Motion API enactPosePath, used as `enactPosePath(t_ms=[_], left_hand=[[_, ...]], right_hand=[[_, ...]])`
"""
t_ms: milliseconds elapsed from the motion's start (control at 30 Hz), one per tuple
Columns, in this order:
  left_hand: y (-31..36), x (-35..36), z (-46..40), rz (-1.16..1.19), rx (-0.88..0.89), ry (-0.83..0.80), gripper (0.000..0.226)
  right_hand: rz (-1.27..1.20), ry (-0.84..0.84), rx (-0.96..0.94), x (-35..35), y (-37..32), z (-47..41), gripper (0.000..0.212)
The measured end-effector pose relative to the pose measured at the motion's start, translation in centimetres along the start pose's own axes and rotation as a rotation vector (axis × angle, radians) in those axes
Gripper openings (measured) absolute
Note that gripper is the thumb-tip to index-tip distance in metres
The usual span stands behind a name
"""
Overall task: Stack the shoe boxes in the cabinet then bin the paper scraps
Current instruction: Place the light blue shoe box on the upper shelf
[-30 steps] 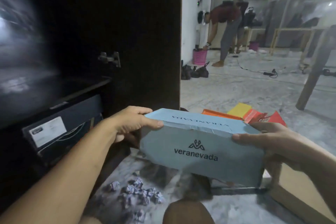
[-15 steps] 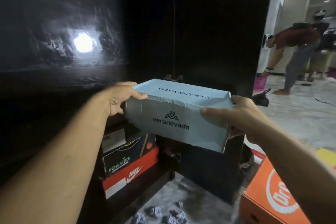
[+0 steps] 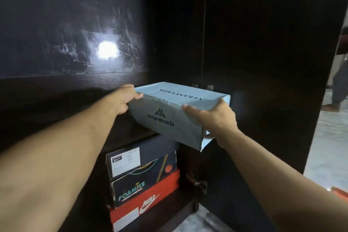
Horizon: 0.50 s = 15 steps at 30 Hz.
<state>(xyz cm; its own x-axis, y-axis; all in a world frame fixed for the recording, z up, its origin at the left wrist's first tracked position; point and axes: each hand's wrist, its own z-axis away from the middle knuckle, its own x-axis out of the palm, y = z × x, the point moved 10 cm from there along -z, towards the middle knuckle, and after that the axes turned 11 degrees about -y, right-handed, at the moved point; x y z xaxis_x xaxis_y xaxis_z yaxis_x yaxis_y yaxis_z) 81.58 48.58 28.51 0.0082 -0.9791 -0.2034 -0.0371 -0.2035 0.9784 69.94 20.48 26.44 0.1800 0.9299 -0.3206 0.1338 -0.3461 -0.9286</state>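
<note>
- Pale blue "veranevada" shoe box [image 3: 177, 111] held at shelf height in the dark cabinet [image 3: 254, 62], above the stack of three in the bay below: navy box [image 3: 143, 158], "Foamies" box [image 3: 137, 188], red Nike box [image 3: 146, 209].
- Left hand [image 3: 126, 100] curls over the box's left end, thumb on the lid; right hand [image 3: 212, 118] clamps the right end, thumb on top, fingers underneath.
- The box tilts, near right corner low and overhanging the shelf edge [image 3: 56, 83].
- Judgement: level it first, then slide it fully onto the shelf, releasing only once the base is supported.
- Risk: its near right corner looks torn, so squeeze gently.
- No paper scraps in view.
</note>
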Motion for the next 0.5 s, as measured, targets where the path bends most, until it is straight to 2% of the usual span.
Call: enactPosePath(t_ms=[67,133,167,200,267,333,400,500], left_hand=[[-0.3,-1.7,-0.4,-0.082,0.02,0.246,0.048],[0.3,-2.0,0.4,-0.137,0.109,0.423,0.042],[0.6,-1.3,0.9,-0.099,0.17,0.438,0.04],[0.9,-0.1,1.4,-0.041,0.226,0.393,0.041],[1.2,2.7,2.0,0.039,0.276,0.222,0.059],[1.1,5.2,2.6,-0.051,0.256,0.063,0.082],[0.5,5.9,2.3,-0.206,0.225,0.015,0.098],[0.0,5.1,1.2,-0.301,0.242,0.052,0.102]], right_hand=[[-0.065,-0.004,-0.01,1.3,-0.1,-1.3,0.086],[-0.102,-0.032,-0.052,2.7,-0.6,-2.3,0.049],[-0.093,-0.059,-0.073,3.3,-0.8,-2.8,0.039],[-0.052,-0.089,-0.092,3.9,-0.9,-3.3,0.038],[0.071,-0.133,-0.121,4.9,-0.8,-4.5,0.048],[0.207,-0.167,-0.157,5.7,-0.6,-5.4,0.057],[0.307,-0.204,-0.186,6.5,-0.1,-6.2,0.064],[0.368,-0.275,-0.204,7.7,0.5,-7.0,0.074]])
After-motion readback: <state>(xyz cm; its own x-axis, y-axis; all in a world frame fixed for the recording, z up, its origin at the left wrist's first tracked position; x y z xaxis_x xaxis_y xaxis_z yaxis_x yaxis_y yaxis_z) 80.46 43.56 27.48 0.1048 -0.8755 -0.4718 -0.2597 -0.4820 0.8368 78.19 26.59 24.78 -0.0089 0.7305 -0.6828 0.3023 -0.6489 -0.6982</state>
